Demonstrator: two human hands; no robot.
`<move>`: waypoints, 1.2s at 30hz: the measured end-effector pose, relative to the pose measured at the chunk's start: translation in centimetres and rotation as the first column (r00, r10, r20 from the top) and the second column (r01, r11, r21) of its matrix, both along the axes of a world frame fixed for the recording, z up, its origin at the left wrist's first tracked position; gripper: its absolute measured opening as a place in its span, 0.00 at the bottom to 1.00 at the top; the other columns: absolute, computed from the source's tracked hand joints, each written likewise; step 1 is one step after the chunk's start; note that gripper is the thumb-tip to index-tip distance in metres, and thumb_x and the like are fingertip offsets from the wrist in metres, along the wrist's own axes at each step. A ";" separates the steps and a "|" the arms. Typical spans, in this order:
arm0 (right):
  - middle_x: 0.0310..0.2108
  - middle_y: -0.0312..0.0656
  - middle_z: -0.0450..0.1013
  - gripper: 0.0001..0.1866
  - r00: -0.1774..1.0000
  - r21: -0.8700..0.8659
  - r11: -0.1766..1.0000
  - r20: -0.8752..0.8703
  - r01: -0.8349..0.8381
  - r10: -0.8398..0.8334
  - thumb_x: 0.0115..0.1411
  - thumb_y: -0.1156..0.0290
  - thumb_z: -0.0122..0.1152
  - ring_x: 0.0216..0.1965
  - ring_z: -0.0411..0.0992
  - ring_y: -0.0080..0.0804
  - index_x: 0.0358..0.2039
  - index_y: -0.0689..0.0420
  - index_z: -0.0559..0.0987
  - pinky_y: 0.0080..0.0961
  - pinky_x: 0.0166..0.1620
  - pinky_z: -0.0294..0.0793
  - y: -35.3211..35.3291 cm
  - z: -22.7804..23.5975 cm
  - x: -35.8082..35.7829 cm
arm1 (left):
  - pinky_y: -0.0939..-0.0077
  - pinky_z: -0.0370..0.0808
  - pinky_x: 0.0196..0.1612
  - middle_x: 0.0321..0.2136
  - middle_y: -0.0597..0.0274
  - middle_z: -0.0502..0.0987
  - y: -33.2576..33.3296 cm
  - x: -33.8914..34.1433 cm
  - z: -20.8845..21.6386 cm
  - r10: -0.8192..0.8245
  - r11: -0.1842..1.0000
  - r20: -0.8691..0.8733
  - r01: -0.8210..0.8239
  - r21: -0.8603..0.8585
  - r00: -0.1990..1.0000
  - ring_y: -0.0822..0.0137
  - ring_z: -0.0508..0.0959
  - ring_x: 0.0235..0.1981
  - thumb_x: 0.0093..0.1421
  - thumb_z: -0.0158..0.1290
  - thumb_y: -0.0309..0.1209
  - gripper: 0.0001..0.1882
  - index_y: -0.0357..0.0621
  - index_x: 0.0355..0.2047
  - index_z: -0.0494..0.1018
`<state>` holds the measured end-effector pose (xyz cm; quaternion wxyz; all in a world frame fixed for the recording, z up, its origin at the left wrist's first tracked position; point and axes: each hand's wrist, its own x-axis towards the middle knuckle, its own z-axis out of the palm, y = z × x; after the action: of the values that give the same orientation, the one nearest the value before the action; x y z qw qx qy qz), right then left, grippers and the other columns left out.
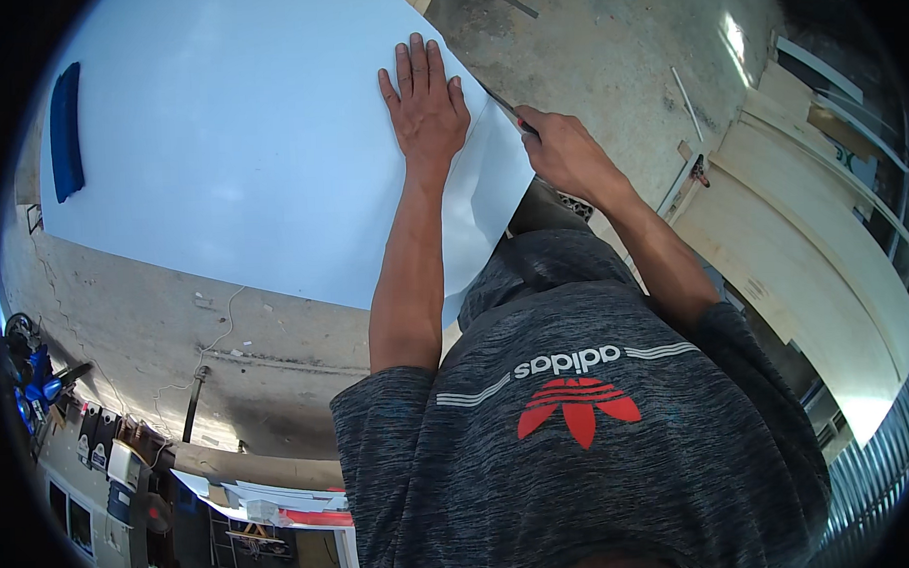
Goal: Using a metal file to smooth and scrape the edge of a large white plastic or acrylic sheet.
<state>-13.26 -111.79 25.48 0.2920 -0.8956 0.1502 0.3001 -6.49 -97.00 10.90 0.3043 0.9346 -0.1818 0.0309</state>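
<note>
A large white sheet spreads over the left and middle of the head view. My left hand lies flat on it near its right edge, fingers stretched out and thumb apart. Close by on the right, my right hand is closed round the dark handle of a knife. The knife's narrow blade points up and left and meets the sheet's edge. Between my forearms, a flap of the sheet creases and bends. A dark blue, curved strip-like thing rests on the far left of the sheet.
Concrete floor shows beyond the sheet, with a thin white rod on it. Large cream panels stand at the right. A blue motorbike and stacked white and red sheets are at the lower left.
</note>
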 end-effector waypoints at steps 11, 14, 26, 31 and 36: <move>0.39 0.65 0.77 0.20 0.995 -0.051 0.997 -0.084 -0.055 0.051 0.64 0.75 0.50 0.42 0.76 0.65 0.55 0.65 0.75 0.49 0.47 0.73 -0.8 1.4 0.3 | 0.42 0.43 0.74 0.74 0.59 0.56 -1.0 -0.7 0.7 -0.012 1.000 -0.056 0.012 0.000 0.998 0.58 0.53 0.75 0.71 0.44 0.40 0.30 0.46 0.72 0.60; 0.38 0.66 0.77 0.19 0.998 -0.031 0.999 -0.061 -0.028 0.026 0.64 0.75 0.50 0.42 0.75 0.67 0.54 0.65 0.75 0.49 0.47 0.73 -0.1 4.1 0.9 | 0.42 0.43 0.75 0.74 0.59 0.56 -0.9 -0.8 0.6 -0.010 0.998 -0.050 0.013 0.058 0.999 0.58 0.53 0.76 0.71 0.44 0.40 0.31 0.46 0.72 0.59; 0.36 0.68 0.75 0.17 0.999 -0.009 0.999 -0.032 0.038 -0.038 0.65 0.76 0.50 0.41 0.75 0.67 0.54 0.65 0.75 0.50 0.46 0.72 0.3 4.6 -1.4 | 0.43 0.43 0.74 0.74 0.59 0.57 -0.7 -0.6 0.4 -0.010 0.998 -0.039 0.012 0.062 0.999 0.58 0.53 0.75 0.71 0.44 0.40 0.31 0.45 0.72 0.60; 0.35 0.66 0.76 0.19 0.997 -0.044 0.998 -0.060 -0.049 0.046 0.65 0.75 0.49 0.40 0.76 0.66 0.55 0.65 0.75 0.48 0.45 0.73 -0.8 1.9 -2.9 | 0.43 0.44 0.74 0.74 0.59 0.57 -0.8 -0.4 0.4 -0.011 0.998 -0.025 0.013 0.068 1.000 0.58 0.54 0.75 0.71 0.44 0.40 0.30 0.45 0.71 0.60; 0.38 0.68 0.76 0.16 0.992 0.001 0.995 -0.065 0.104 -0.104 0.63 0.78 0.50 0.45 0.74 0.68 0.50 0.66 0.76 0.53 0.48 0.72 -0.1 4.4 -2.0 | 0.42 0.44 0.74 0.74 0.59 0.57 -0.5 -0.4 -0.1 -0.006 0.999 -0.016 0.007 0.047 1.000 0.58 0.53 0.75 0.72 0.44 0.41 0.30 0.45 0.71 0.61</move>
<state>-15.31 -111.94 29.89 0.3041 -0.8758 0.2055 0.3135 -6.94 -97.48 10.77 0.2835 0.9412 -0.1830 0.0183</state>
